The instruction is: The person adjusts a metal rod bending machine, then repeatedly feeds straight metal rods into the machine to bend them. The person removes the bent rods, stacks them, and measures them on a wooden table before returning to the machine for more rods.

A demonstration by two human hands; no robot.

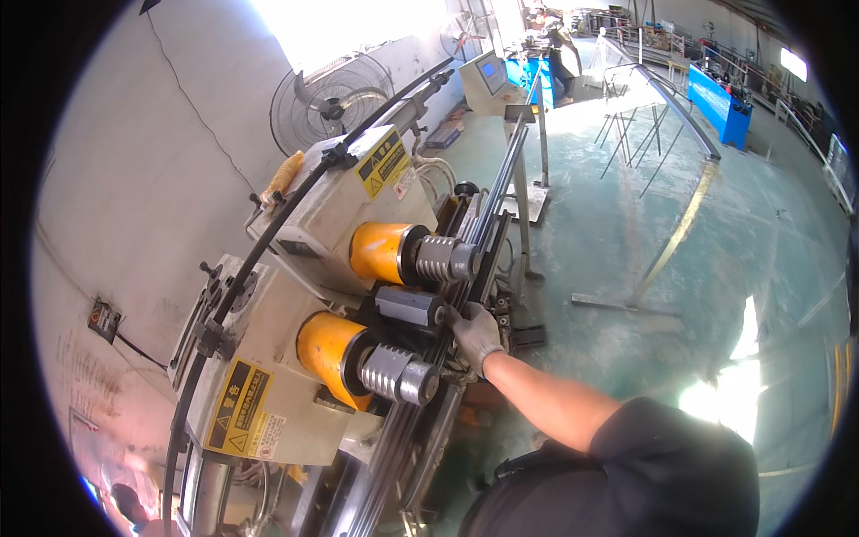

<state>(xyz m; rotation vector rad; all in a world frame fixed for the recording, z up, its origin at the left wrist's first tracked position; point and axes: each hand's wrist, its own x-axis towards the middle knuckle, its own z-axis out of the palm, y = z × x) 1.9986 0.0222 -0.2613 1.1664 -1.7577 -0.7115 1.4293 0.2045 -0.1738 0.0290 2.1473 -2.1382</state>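
Note:
My right hand (475,331), in a pale glove, reaches in from the lower right. Its fingers curl round a long metal profile (490,210) that runs lengthwise through a machine; the fingertips are partly hidden there. Just left of the fingers is a grey block-shaped head (407,306) with a round end. Above and below that block stand two orange cylinders, an upper one (380,252) and a lower one (329,351), each with a ribbed steel spindle, the upper spindle (446,259) and the lower spindle (394,372), pointing toward the profile. My left hand is out of view.
A black bar (295,199) crosses over the pale machine housing (313,242). Behind it are a large fan (333,107) and a control box with a screen (492,76). Thin-legged stands (631,134) and blue benches (718,103) are farther off. Another person (562,58) stands at the back.

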